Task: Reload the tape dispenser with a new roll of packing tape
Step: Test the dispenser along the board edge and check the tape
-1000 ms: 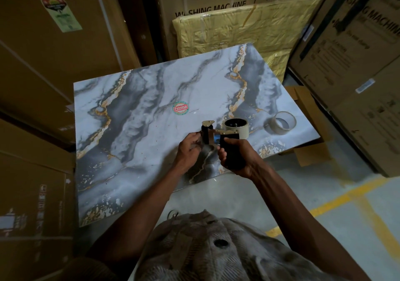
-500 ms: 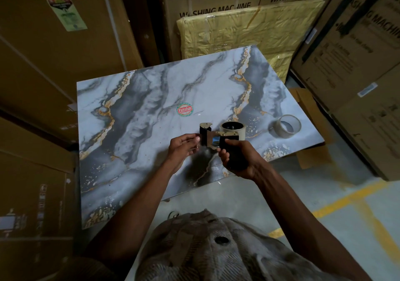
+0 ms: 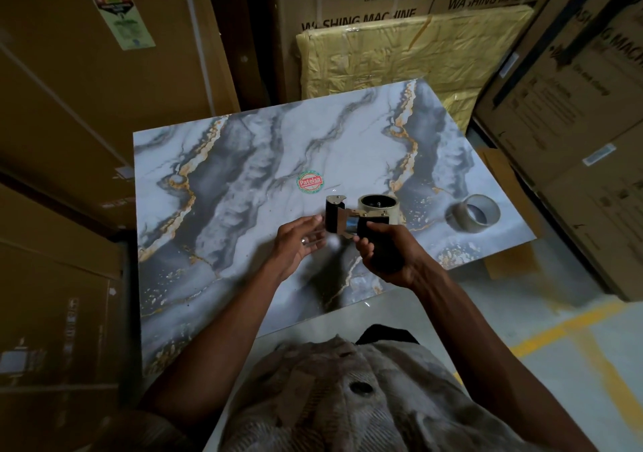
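My right hand point(image 3: 389, 253) grips the black handle of the tape dispenser point(image 3: 358, 213), holding it above the marble-patterned slab point(image 3: 243, 190). The dispenser's pale round hub faces up with no roll on it, and its black roller end points left. My left hand point(image 3: 299, 242) is open, fingers spread, with its fingertips just beside the roller end. A roll of brownish packing tape point(image 3: 475, 213) lies on the slab near its right edge, well to the right of both hands.
Large cardboard appliance cartons point(image 3: 574, 121) stand close on the left, back and right. A yellow wrapped flat package point(image 3: 400, 54) leans behind the slab. A round red sticker point(image 3: 309, 183) is on the slab. Concrete floor with yellow lines point(image 3: 556, 340) lies at right.
My left hand has let go of the dispenser's roller end and drawn back slightly, opening its fingers. My right hand keeps holding the handle.
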Demonstrator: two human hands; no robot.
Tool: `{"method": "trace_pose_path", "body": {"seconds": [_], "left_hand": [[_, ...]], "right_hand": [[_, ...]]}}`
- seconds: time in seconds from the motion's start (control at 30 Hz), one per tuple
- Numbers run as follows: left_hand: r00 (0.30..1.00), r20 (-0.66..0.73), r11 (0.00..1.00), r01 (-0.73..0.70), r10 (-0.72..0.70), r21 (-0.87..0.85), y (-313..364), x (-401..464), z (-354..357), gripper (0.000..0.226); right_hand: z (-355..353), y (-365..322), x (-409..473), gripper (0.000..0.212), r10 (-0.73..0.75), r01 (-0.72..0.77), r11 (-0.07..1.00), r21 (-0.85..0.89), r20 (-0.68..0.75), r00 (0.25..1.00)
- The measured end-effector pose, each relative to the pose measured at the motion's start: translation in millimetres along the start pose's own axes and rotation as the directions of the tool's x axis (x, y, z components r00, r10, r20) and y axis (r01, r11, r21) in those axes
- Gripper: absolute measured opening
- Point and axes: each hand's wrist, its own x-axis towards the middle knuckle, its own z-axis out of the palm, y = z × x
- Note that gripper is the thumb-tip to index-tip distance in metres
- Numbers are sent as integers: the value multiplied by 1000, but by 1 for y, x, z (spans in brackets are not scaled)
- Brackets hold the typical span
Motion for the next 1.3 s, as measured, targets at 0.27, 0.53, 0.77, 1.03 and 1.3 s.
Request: {"method": "trace_pose_path", "body": {"seconds": [0.27,0.53,0.77,1.03,1.3], "left_hand": [[994,-79,996,-64,69,61,12,19,0,8],[948,-172,932,-211,269,296,27,45,28,7],[864,-222,790,-273,453,549,42,77,45,21],[832,-201,720,-296,517,628,53,80,50,12],[853,-233,755,-249,468,607,79,77,33,17]], "right_hand": [[3,-25,19,30,56,-54,998,-40,45,997],[-1,-81,40,31,117,-109,989,-104,75,990],[-6,-118,54,30,179,-162,979,-121,147,973],[-5,-127,55,29,201,-173,971,-167,169,965],[-3,-133,52,28,234,-205,965,-164,188,954]]}}
